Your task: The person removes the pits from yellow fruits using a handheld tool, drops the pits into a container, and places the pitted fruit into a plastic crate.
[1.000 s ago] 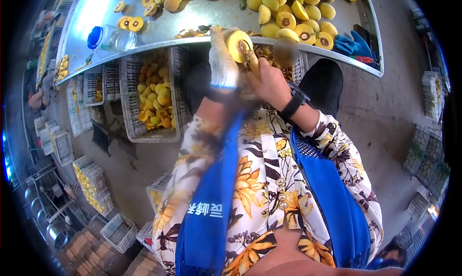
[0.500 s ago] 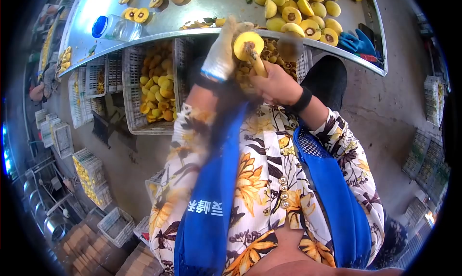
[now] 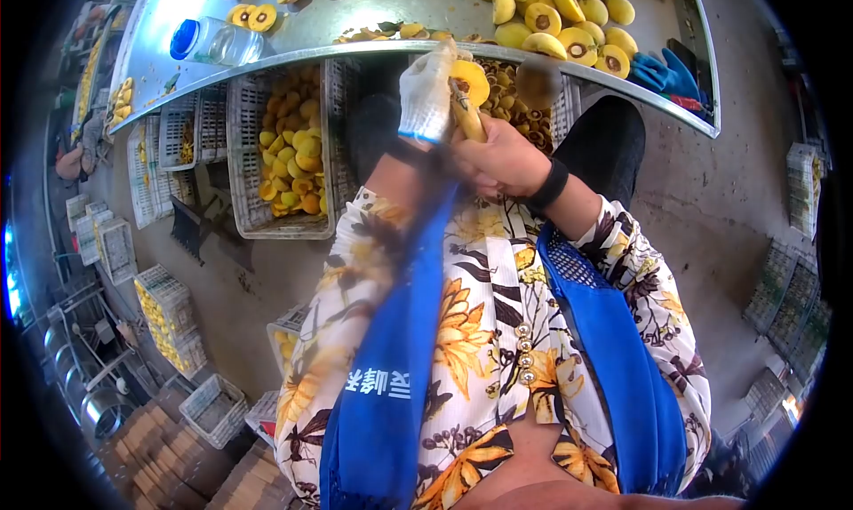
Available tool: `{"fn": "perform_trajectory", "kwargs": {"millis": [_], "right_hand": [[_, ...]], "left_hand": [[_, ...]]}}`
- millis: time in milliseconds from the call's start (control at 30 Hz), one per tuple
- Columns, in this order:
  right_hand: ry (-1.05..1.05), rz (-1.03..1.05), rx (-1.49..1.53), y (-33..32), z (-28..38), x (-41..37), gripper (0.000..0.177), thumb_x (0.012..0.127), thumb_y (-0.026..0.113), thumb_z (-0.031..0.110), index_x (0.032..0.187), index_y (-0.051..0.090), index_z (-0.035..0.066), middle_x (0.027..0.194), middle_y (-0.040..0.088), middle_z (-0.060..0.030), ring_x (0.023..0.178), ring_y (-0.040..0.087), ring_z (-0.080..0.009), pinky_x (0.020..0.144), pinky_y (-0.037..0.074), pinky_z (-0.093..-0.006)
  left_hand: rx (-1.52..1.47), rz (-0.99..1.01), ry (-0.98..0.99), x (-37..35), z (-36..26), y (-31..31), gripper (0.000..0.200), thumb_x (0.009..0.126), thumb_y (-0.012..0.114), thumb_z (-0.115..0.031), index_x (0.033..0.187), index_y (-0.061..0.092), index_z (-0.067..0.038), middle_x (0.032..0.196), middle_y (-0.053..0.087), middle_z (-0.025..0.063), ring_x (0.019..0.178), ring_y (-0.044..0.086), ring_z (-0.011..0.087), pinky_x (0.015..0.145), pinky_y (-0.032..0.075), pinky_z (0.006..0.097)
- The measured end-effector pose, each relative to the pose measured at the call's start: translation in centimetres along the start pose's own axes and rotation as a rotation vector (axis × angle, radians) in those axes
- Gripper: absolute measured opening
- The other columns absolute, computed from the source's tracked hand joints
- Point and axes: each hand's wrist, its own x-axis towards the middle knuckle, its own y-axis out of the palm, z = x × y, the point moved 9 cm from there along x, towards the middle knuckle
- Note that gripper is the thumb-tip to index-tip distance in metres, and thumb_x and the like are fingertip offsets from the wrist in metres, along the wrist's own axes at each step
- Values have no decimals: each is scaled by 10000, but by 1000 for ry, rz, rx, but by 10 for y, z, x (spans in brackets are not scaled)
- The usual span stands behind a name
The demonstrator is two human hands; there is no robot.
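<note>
My left hand (image 3: 429, 88), in a white glove, has its fingers wrapped round a halved yellow fruit (image 3: 474, 82) at the metal table's edge. My bare right hand (image 3: 506, 157) is closed round the pale handle of a small tool (image 3: 467, 117). The tool's dark tip is at the fruit's near side; its exact contact is hard to make out. Just beyond the hands, below the table edge, is a crate holding dark fruit pieces (image 3: 524, 119).
On the metal table (image 3: 311, 26) lie fruit halves (image 3: 579, 46), a blue-capped bottle (image 3: 222, 44) and blue gloves (image 3: 662, 73). A crate (image 3: 284, 228) of yellow fruit stands below the edge at left. More crates (image 3: 213, 410) stand on the floor.
The fruit half has turned from facing the camera to a steeper tilt. My left hand has turned with it, and the tool has shifted slightly left.
</note>
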Motion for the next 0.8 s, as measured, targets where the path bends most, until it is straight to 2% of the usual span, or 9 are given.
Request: {"fn": "perform_trajectory", "kwargs": {"millis": [67,267,467,567,667,700,733,767,800], "right_hand": [[19,7,22,-1,-1,-1,62,846,480,27,897,462,58,575,468,-17,356,364,-72,316,317,-233],[48,71,127,2,0,-5,81,837,489,16,907,470,52,573,460,-7,355,353,-64,320,302,-220],[77,218,248,10,4,-8,102,840,496,14,935,484,50,579,454,-5,343,330,-57,294,262,-218],[69,255,319,11,2,-2,118,847,491,7,957,488,50,584,447,-6,339,317,-56,285,244,-217],[7,329,357,20,7,-1,131,855,480,-1,975,488,51,591,442,-6,335,310,-59,281,238,-219],[-20,361,365,24,9,-2,135,857,476,-4,980,488,51,593,440,-6,334,308,-60,280,237,-220],[-26,418,352,26,7,-1,138,870,479,12,1001,482,56,608,456,-8,355,341,-72,306,280,-222],[-57,344,226,16,2,5,122,871,493,30,990,492,53,621,476,-20,368,368,-79,322,302,-226],[-93,266,99,4,-2,11,109,871,507,48,980,501,50,634,496,-31,381,395,-87,338,325,-230]], "left_hand": [[36,-34,91,-1,-7,0,287,919,543,-242,831,600,25,709,626,122,555,594,178,493,491,271],[-56,46,-70,5,11,4,291,913,560,-244,828,618,28,714,631,103,573,595,152,502,485,251],[206,44,103,1,-6,2,287,918,547,-244,814,621,13,732,641,106,583,601,165,513,491,245],[97,-14,-38,-1,1,-1,349,934,491,-319,894,603,8,751,632,103,572,593,187,519,490,261],[-223,-23,-190,1,15,-11,439,940,411,-419,963,563,-8,785,617,109,605,598,231,533,498,312],[-339,-260,-180,20,32,-49,536,911,393,-507,1046,545,-11,820,616,129,686,608,265,543,507,329],[-420,-285,-181,23,28,-72,523,916,387,-498,1052,542,-17,828,615,137,707,607,276,563,510,339],[-502,-307,-181,25,15,-97,511,921,382,-489,1058,539,-22,837,613,144,728,606,286,583,512,350],[-300,-377,-19,20,-14,-124,500,915,400,-484,1051,557,-29,867,617,138,740,612,298,619,513,376]]}}
